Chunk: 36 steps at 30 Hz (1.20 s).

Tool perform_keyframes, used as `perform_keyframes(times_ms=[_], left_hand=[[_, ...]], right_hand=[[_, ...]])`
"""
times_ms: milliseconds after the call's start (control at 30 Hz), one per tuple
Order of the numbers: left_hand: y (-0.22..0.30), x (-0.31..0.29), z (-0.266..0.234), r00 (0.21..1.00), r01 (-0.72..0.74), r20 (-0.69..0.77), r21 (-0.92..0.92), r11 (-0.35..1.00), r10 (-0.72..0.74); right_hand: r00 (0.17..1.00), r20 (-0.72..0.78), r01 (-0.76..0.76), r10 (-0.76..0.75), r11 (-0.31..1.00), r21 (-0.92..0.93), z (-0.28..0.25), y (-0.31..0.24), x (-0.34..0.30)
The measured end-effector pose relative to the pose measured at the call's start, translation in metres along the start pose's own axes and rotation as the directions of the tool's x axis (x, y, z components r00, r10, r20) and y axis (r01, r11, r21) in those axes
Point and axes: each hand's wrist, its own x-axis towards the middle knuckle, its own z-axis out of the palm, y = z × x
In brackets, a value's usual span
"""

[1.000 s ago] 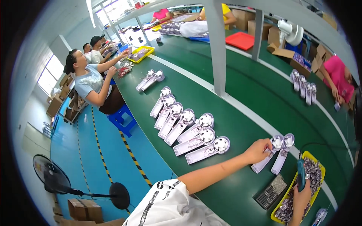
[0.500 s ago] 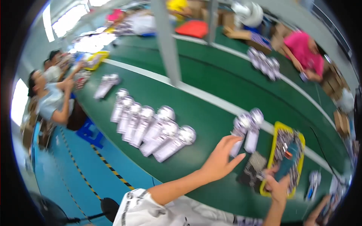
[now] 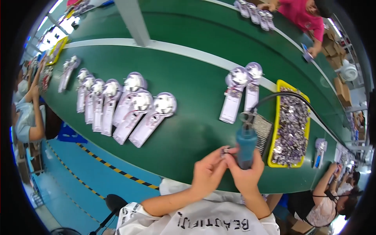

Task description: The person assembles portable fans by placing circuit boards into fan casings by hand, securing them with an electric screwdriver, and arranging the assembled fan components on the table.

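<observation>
My right hand is closed around a teal electric screwdriver, its hanging loop and black cable at the far end. Thumb and fingers of my left hand pinch a small silvery part, and my right fingertips meet them there. Exactly what the part is cannot be made out. Just beyond the screwdriver lies a plate with rows of small metal pieces. Right of it, a yellow tray holds a heap of small shiny parts. Two lilac fan housings with white wheels lie farther off.
Several similar fan housings lie in a row on the green table to the left. A grey post rises from its white strip. Another person works across the table; a blue-handled tool lies right of the tray.
My left hand came back from near the two fan housings to meet my right hand. The screwdriver moved left, from over the yellow tray to before me. The view also shifted.
</observation>
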Motion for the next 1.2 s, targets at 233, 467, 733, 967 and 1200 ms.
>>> perform_keyframes(times_ms=[233,467,733,967,1200], left_hand=[[-0.008,-0.006,-0.014,0.965,-0.234,-0.003,0.444,0.865,0.262],[0.110,0.018,-0.100,0.823,-0.024,-0.049,0.992,0.120,0.566],[0.108,0.068,-0.120,0.848,-0.201,0.216,0.976,-0.084,0.484],[0.072,0.052,-0.079,0.871,-0.380,0.319,0.919,0.101,0.372],[0.020,0.026,-0.031,0.957,-0.257,0.149,0.835,0.486,0.250]], right_hand=[[0.992,0.085,0.098,-0.093,0.993,-0.059,0.006,-0.007,0.002],[0.991,0.049,-0.132,0.123,0.917,0.377,-0.008,-0.012,0.008],[0.949,0.143,-0.316,0.283,0.859,0.403,-0.038,0.007,-0.003],[0.945,0.105,-0.326,0.310,0.864,0.384,-0.057,0.017,-0.009],[0.949,0.164,-0.312,0.269,0.876,0.368,-0.050,0.012,-0.010]])
